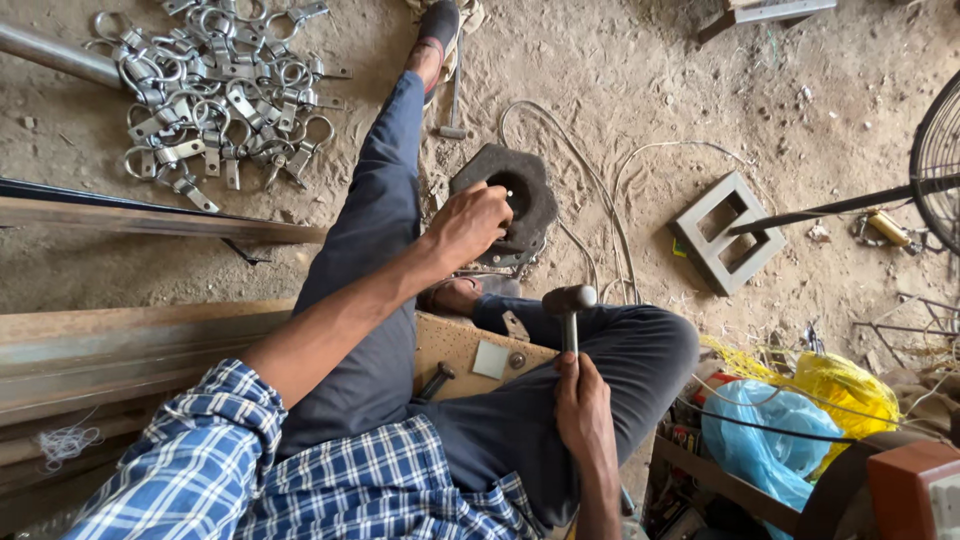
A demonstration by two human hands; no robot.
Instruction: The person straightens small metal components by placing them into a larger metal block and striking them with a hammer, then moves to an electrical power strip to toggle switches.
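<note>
The fingers of the right hand [583, 405] are wrapped tight round the shaft of a hammer [568, 312], its dark blunt head standing upright just above the person's bent right knee; the lower end of the shaft is swallowed by the fist, so its full length cannot be made out. The left hand [470, 222] reaches forward with fingers curled down onto the near edge of a dark, roughly octagonal metal block [515, 195] with a round hole in its middle — whatever the fingertips pinch there is hidden behind the knuckles. The block sits on the sandy floor [620, 70] between the person's spread legs, partly covered by the hand, and a flatter metal piece under it shows only at its lower edge. Nearer the body a tan board [455, 345] lies across the lap with a small pale square and a bolt on it. Farther out, a heap of shiny metal clamps [220, 85] lies at upper left, long rusty steel bars [150, 220] run in from the left edge, a grey hollow block [725, 240] rests to the right, and a blue plastic bag [765, 440] and a yellow one crowd the lower right — a fan [940, 160] is cut off by the frame.
</note>
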